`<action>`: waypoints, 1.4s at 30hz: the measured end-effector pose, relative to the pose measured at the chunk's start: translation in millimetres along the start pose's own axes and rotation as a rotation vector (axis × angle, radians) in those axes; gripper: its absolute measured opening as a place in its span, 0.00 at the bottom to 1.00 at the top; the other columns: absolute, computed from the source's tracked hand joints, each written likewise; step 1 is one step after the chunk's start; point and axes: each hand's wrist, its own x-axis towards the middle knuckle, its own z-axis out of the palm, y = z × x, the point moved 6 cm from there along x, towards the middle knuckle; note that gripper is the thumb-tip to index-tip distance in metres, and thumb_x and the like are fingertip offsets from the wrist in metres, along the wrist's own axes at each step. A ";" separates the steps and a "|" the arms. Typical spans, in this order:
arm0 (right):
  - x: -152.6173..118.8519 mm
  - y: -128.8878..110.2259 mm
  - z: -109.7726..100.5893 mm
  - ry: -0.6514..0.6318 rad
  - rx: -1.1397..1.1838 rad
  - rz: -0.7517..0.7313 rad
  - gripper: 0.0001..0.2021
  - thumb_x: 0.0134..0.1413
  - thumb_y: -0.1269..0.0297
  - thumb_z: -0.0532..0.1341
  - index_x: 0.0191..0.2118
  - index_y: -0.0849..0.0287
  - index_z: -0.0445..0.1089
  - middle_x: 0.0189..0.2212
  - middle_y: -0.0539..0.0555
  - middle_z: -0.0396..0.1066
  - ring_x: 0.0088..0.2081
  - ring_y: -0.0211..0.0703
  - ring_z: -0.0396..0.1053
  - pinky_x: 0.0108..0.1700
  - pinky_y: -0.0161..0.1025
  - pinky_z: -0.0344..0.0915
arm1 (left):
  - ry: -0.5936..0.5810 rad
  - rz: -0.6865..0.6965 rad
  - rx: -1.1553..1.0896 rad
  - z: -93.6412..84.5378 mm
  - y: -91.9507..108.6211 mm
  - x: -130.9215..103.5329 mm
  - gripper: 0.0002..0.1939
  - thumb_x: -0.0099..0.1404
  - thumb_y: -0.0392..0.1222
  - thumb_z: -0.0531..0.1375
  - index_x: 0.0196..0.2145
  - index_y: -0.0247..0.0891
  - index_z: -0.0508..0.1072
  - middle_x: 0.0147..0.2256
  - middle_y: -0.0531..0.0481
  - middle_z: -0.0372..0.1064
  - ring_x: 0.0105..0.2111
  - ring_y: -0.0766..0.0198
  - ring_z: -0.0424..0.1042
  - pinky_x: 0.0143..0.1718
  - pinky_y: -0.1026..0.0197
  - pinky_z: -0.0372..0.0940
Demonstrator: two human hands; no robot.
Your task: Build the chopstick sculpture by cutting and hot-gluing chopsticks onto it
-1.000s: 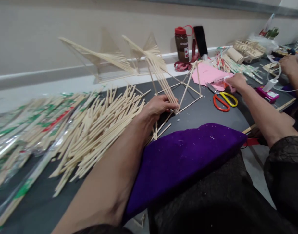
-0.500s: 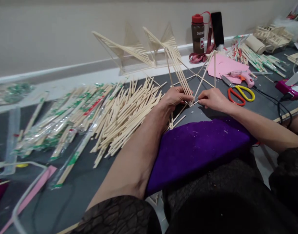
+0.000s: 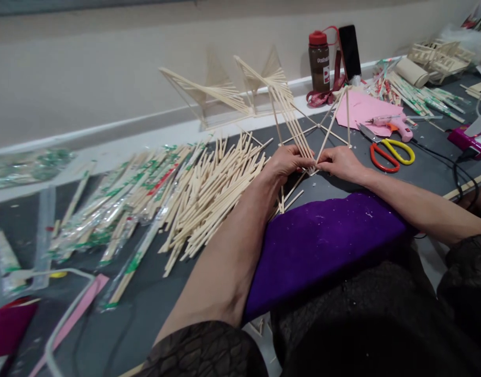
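A frame of glued wooden sticks (image 3: 292, 121) stands on the grey table in front of me, with a fan of slanting sticks at its near corner. My left hand (image 3: 288, 159) is closed around the lower ends of that fan. At the same corner, my right hand (image 3: 340, 161) pinches the frame's sticks, its fingertips almost meeting the left ones. The exact stick ends between the fingers are partly hidden. Below both hands a purple cloth-covered cushion (image 3: 327, 246) lies at the table edge.
Loose sticks (image 3: 217, 193) and wrapped chopsticks (image 3: 126, 193) cover the left side. Scissors (image 3: 384, 155), a pink glue gun (image 3: 400, 126), pink paper (image 3: 356, 111), a bottle (image 3: 319, 65) and a phone (image 3: 349, 52) are at the right. Another stick structure (image 3: 212, 94) stands by the wall.
The camera view has shifted slightly, moving the scene right and down. My right hand has come closer to my left hand, at the near corner of the stick frame.
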 end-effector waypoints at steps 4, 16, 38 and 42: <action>0.5 1.6 1.2 0.012 -0.057 0.002 0.08 0.56 0.66 0.62 0.35 0.61 0.80 0.29 0.53 0.76 0.31 0.39 0.69 0.34 0.37 0.57 | -0.005 0.002 -0.033 0.8 -1.3 0.3 0.14 0.39 0.31 0.69 0.27 0.35 0.73 0.23 0.53 0.68 0.24 0.68 0.66 0.27 0.61 0.56; 1.0 1.9 2.7 0.018 -0.126 0.012 0.09 0.57 0.64 0.61 0.37 0.59 0.80 0.32 0.54 0.77 0.34 0.41 0.69 0.35 0.39 0.57 | 0.008 0.009 -0.037 0.5 -2.2 1.4 0.15 0.39 0.32 0.69 0.27 0.35 0.73 0.23 0.52 0.68 0.24 0.66 0.66 0.27 0.61 0.55; -0.9 -3.9 -2.4 -0.079 -0.088 -0.038 0.09 0.55 0.72 0.60 0.38 0.63 0.79 0.29 0.54 0.76 0.30 0.38 0.68 0.35 0.37 0.59 | -0.001 0.007 -0.067 -1.6 -6.1 3.6 0.14 0.39 0.32 0.69 0.26 0.36 0.73 0.23 0.54 0.69 0.23 0.67 0.67 0.26 0.61 0.55; 1.1 -0.9 0.0 -0.042 -0.099 -0.032 0.08 0.56 0.68 0.62 0.37 0.61 0.79 0.32 0.55 0.77 0.32 0.40 0.68 0.34 0.38 0.58 | -0.011 0.011 -0.065 -2.2 -7.9 5.1 0.15 0.39 0.33 0.70 0.28 0.35 0.74 0.24 0.53 0.69 0.24 0.67 0.67 0.27 0.61 0.55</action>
